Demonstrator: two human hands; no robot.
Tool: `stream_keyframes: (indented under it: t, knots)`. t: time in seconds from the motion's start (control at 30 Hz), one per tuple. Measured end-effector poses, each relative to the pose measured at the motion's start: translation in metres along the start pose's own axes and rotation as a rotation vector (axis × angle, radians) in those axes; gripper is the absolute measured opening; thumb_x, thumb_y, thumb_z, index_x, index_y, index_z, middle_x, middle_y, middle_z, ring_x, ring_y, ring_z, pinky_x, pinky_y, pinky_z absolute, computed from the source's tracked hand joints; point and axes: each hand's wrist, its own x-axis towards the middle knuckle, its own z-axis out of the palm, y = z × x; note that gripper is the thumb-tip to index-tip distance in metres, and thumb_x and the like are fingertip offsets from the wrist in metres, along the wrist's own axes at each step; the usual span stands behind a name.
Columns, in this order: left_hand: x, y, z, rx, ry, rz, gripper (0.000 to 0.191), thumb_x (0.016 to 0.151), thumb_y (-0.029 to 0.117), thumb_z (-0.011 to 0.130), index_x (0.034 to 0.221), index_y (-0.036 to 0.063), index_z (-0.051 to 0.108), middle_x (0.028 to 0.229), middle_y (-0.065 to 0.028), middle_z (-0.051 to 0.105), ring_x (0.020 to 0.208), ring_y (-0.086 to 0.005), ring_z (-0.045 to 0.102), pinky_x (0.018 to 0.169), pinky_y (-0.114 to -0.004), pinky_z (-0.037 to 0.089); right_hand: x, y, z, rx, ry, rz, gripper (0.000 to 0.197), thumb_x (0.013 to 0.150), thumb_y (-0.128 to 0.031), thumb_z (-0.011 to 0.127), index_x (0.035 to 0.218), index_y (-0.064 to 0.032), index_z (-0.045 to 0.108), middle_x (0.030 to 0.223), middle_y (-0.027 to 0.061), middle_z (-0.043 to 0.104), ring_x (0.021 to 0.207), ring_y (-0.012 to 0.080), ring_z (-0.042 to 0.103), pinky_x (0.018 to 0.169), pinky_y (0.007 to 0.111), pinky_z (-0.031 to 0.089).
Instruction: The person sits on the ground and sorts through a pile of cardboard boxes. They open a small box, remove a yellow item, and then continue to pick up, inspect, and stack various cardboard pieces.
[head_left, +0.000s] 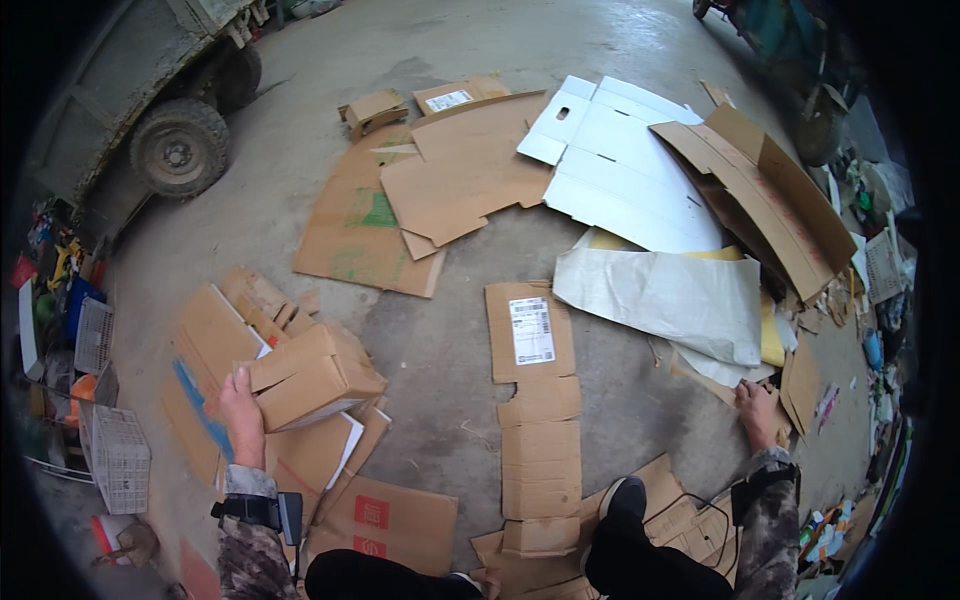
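Note:
My left hand grips the near left edge of a small brown cardboard box, with the fingers partly hidden. Beneath and around that box lies a pile of cardboard pieces, some with white faces. On the right, my right hand is low by the lower edge of a whitish sheet and some brown cardboard scraps. Its fingers are curled, and whether they pinch anything is unclear. Between my hands a long flattened carton stretches along the concrete floor, bearing a white printed label.
Flattened brown cardboard, a white panel and a folded carton lie ahead. A vehicle wheel stands at upper left. Plastic baskets are on the left; mixed scrap lines the right. Cardboard lies around my shoes.

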Motion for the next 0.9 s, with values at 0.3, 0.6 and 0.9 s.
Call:
stream_keyframes:
  t: [0.3,0.6,0.9]
  knots:
    - [-0.027,0.064,0.017,-0.469,-0.356,-0.185,0.024,0.096,0.029,0.051,0.094,0.0065,0.06,0.079,0.0044,0.055,0.066,-0.0025,0.045,0.057,-0.02,0.037,-0.002,-0.042,0.081,0.372,-0.201,-0.274,0.007,0.085,-0.007,0.057,0.09,-0.0053,0.061,0.065,0.0023,0.056,0.058,0.0171,0.053,0.057,0.03,0.046]
    - [-0.045,0.065,0.037,-0.477,-0.431,-0.225,0.025,0.096,0.032,0.052,0.086,0.0092,0.059,0.066,0.0082,0.046,0.052,-0.001,0.035,0.046,-0.019,0.028,-0.021,-0.085,0.081,-0.245,-0.222,-0.311,0.027,0.09,-0.027,0.052,0.085,-0.0014,0.06,0.076,0.0213,0.059,0.073,0.0416,0.057,0.066,0.045,0.045]
    - [-0.056,0.062,0.05,-0.383,-0.533,-0.148,0.027,0.095,0.031,0.054,0.079,0.0088,0.057,0.063,0.0069,0.045,0.053,-0.002,0.038,0.048,-0.02,0.03,-0.026,-0.065,0.093,0.324,-0.265,-0.331,0.008,0.084,-0.001,0.053,0.088,-0.004,0.059,0.075,0.0111,0.063,0.066,0.0235,0.06,0.061,0.031,0.047]
